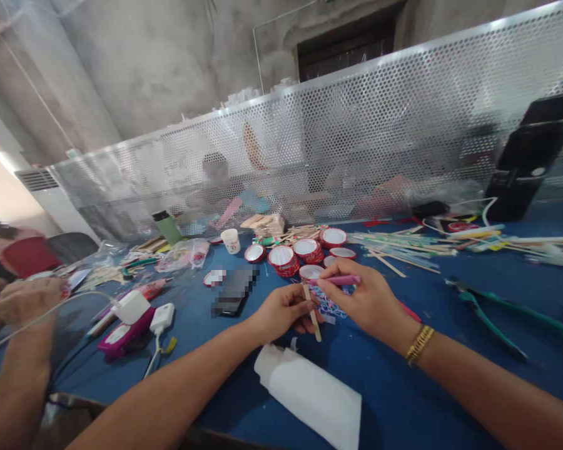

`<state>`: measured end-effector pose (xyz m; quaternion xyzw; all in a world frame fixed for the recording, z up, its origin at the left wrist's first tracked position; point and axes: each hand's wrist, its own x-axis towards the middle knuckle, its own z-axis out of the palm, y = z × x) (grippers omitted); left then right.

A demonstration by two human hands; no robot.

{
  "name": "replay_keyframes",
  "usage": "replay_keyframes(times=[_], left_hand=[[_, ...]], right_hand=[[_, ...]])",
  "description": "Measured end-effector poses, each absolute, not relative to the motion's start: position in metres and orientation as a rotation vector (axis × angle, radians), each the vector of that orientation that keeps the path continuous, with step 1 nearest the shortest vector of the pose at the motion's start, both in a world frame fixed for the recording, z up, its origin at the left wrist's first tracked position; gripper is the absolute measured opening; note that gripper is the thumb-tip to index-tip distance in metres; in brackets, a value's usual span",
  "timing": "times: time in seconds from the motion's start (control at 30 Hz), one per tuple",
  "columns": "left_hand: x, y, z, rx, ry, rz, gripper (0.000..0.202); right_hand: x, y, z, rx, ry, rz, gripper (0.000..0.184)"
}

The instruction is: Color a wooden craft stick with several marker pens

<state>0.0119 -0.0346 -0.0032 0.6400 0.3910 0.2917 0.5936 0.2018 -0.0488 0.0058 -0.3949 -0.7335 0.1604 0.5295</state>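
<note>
A wooden stick [313, 314] stands nearly upright over the middle of the blue table [403, 369], pinched between the thumb and curled fingers of the left hand [281, 310]. The right hand [366, 301] grips a pink pen [340, 280], its tip at the stick's top. A white roll [309, 390] lies at the near edge.

Wooden stick [312, 312] nearly upright, pink pen [340, 280] at its top.

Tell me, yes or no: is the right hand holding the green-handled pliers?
No, the right hand holds a pink pen, while the green-handled pliers lie apart from it on the blue table.
</note>
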Motion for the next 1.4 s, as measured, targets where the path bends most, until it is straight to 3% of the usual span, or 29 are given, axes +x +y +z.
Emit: replay_keyframes(times=[0.97, 1.4], left_hand=[[0.0124, -0.0407, -0.0003, 1.601, 0.849, 0.609, 0.032], [0.0155, -0.0434, 0.0031, 1.581, 0.909, 0.566, 0.046]], right_hand=[[0.2041, -0.0493, 0.0053, -0.838, -1.771, 0.295, 0.013], [0.2039, -0.0536, 0.0061, -0.876, -1.824, 0.317, 0.009]])
